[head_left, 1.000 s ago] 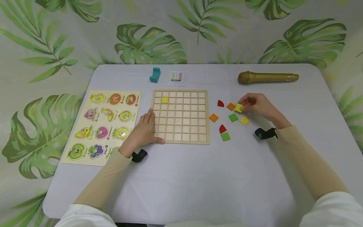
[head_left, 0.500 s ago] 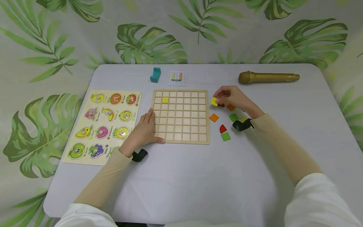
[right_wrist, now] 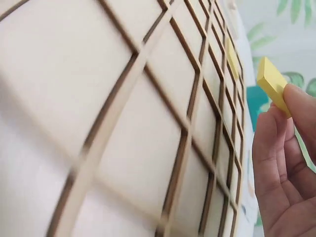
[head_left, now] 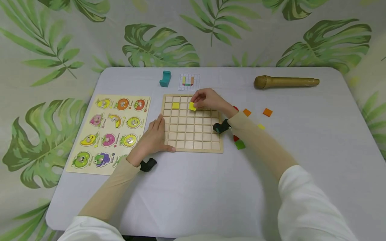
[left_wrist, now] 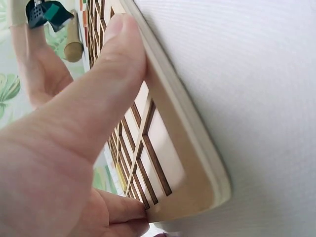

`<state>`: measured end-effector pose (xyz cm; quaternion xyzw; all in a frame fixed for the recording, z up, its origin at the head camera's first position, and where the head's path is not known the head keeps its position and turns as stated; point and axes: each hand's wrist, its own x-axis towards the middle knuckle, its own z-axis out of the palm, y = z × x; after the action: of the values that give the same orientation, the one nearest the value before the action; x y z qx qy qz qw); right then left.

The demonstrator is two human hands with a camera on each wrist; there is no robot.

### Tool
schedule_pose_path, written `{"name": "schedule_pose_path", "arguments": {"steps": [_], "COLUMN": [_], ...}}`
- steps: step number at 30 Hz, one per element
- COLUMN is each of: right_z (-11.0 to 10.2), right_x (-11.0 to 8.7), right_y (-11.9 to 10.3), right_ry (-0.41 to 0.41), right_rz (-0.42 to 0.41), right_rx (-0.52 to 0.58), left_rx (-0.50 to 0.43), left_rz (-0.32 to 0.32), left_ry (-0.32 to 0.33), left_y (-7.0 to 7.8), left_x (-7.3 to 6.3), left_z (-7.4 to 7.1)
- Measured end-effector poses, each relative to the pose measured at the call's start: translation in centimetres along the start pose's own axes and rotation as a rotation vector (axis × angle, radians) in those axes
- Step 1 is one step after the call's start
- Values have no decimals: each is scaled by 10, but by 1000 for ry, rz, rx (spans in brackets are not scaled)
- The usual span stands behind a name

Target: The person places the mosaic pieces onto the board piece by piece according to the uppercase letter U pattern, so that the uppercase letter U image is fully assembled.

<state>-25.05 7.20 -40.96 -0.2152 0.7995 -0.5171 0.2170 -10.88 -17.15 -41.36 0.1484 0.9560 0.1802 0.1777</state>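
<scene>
A yellow tile (head_left: 192,106) was pinched by the right hand (head_left: 211,99), the grid board (head_left: 190,136) touched by the spread left hand (head_left: 152,138); two red pieces (head_left: 236,138) were partly hidden.

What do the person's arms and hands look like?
The left hand and right hand are bare. Close-fitting tan sleeves emerge from looser white sleeves. Each wrist carries a small black device; the right one shows a green patch.

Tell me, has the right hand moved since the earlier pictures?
Yes: the right hand has moved leftward, from the right of the square pale-wood grid board to over it.
</scene>
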Motion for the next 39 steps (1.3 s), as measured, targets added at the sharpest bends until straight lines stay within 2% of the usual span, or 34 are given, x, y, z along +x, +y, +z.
{"name": "schedule_pose_path", "arguments": {"steps": [7, 13, 18, 25, 30, 35, 39], "right_z": [35, 56, 63, 67, 70, 70, 60], "right_x": [26, 34, 36, 36, 33, 32, 27], "right_y": [-11, -19, -23, -32, -36, -32, -23], "right_ry": [-39, -35, -19, -39, -52, -42, -24], "right_rz": [-3, -14, -21, -74, -101, -117, -108], "right_rx": [-69, -169, -251, -458, -566, -561, -428], "left_rx": [17, 35, 53, 58, 54, 42, 34], "left_rz": [-5, 5, 5, 7, 0, -3, 3], "left_ry": [-12, -1, -1, -5, -12, -11, -1], "left_y": [-1, -1, 0, 0, 0, 0, -1], "left_x": [0, 0, -1, -2, -2, -1, 0], "left_z": [0, 0, -1, -1, -1, 0, 1]}}
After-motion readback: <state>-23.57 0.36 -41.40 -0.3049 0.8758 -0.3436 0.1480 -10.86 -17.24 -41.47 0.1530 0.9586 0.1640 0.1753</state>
